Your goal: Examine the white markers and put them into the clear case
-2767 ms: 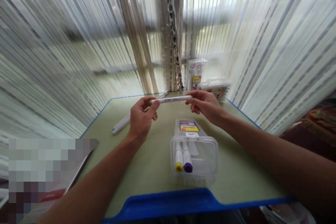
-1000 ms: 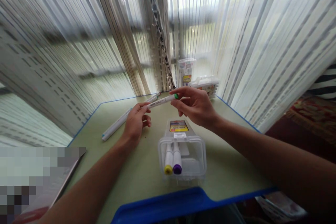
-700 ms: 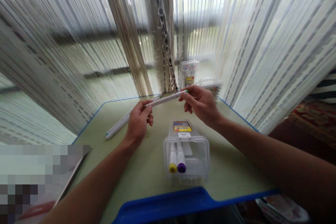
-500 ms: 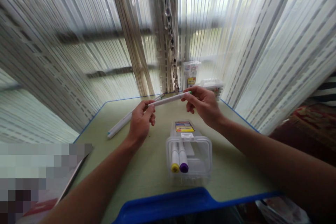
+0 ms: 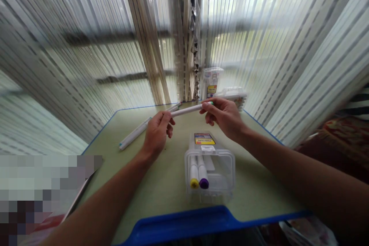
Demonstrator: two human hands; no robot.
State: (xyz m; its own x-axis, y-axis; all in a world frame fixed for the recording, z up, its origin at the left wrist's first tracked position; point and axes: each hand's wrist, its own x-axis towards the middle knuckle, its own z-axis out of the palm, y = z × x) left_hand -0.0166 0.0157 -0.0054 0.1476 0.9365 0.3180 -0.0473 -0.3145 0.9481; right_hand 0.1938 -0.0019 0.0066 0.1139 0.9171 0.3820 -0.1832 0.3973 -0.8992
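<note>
Both hands hold one white marker [image 5: 186, 110] with a green end, above the table. My left hand [image 5: 157, 130] pinches its left end, and my right hand [image 5: 223, 115] grips the green-tipped end. Below them a clear plastic case [image 5: 221, 177] lies on its side, its open mouth facing me. Inside it rest a marker with a yellow end [image 5: 194, 182] and one with a purple end [image 5: 203, 182]. Left of my left hand, white markers with blue-green ends [image 5: 134, 136] lie on the table. More markers [image 5: 175, 107] lie behind that hand.
An upright clear case [image 5: 211, 82] and a white-lidded box [image 5: 235, 94] stand at the table's back right. The pale green table [image 5: 161, 192] has a blue raised front edge [image 5: 184, 219]. Striped curtains [image 5: 112, 57] hang behind it. Part of the lower left is pixelated.
The view has shifted slightly. Both hands still hold the green-ended marker, which now lies a little more level. The case and the other markers stay in place on the table.
</note>
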